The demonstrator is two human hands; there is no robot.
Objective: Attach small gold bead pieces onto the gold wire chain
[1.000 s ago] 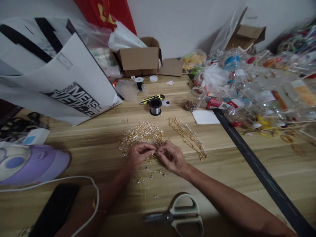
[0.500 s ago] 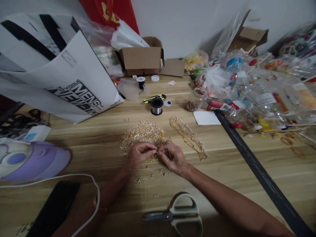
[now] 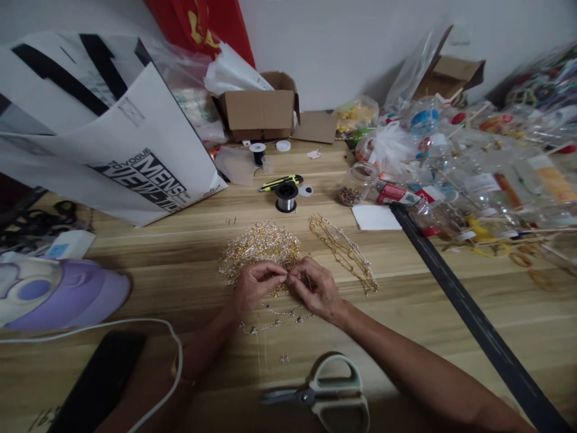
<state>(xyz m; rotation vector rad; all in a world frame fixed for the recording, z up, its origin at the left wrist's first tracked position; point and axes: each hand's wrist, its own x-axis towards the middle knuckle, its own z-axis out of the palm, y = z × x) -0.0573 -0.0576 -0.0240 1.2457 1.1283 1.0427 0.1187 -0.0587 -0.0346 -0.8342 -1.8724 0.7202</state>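
My left hand (image 3: 260,282) and my right hand (image 3: 316,287) meet over the front of a tangled heap of gold and silver chains (image 3: 259,243). Thumb and forefinger of each are pinched together, tip to tip, on something too small to make out. A silver chain with dark beads (image 3: 276,323) lies on the table just below them, partly under the right hand. Thin pale threads trail down the wood from the left hand's side. Large scissors (image 3: 336,394) with cream handles lie nearer me, beside a tiny silver piece (image 3: 283,359).
Several gold and silver chains (image 3: 345,252) are laid out at the right. Behind stand a wire spool (image 3: 286,198), a yellow-black cutter (image 3: 280,182) and a bead jar (image 3: 358,183). A black strip (image 3: 469,307) crosses the right side. A phone (image 3: 97,382) and white cable lie left.
Both hands stay pinched in the same place. The view has shifted very slightly; nothing else visibly moves.
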